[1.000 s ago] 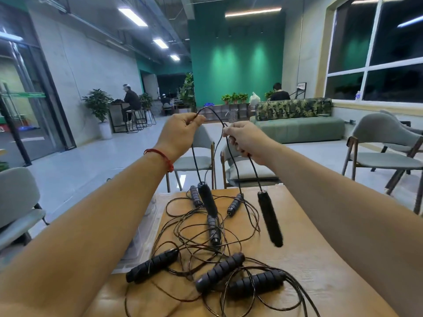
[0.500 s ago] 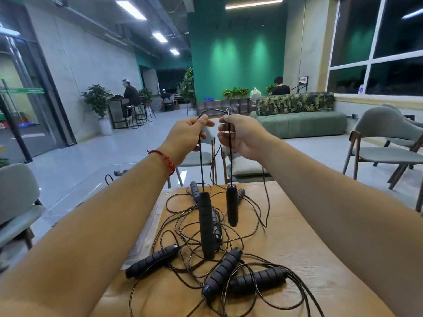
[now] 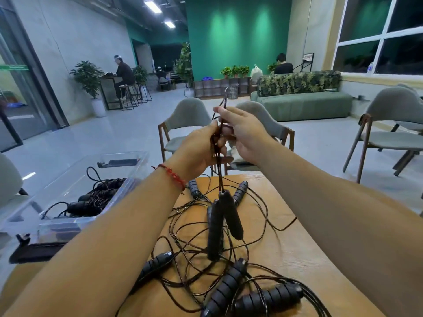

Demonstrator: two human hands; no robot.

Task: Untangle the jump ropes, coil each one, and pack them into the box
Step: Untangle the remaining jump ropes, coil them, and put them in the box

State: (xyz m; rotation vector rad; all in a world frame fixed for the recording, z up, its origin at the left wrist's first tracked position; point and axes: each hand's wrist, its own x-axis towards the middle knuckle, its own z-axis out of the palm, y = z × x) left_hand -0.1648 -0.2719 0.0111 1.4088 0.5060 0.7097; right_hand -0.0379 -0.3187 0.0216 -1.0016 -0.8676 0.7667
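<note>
Tangled jump ropes (image 3: 229,287) cover the wooden bench (image 3: 286,259); a clear box (image 3: 68,225) sits left of it, chairs (image 3: 190,115) past the far edge. Left hand (image 3: 199,152) and right hand (image 3: 247,133) pinch 1 cord (image 3: 220,177).

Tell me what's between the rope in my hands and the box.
Nothing solid. The box sits left of the table, past the left hand. The handles of the rope hang into the tangle on the table; whether its cord is free of that cannot be told.
</note>
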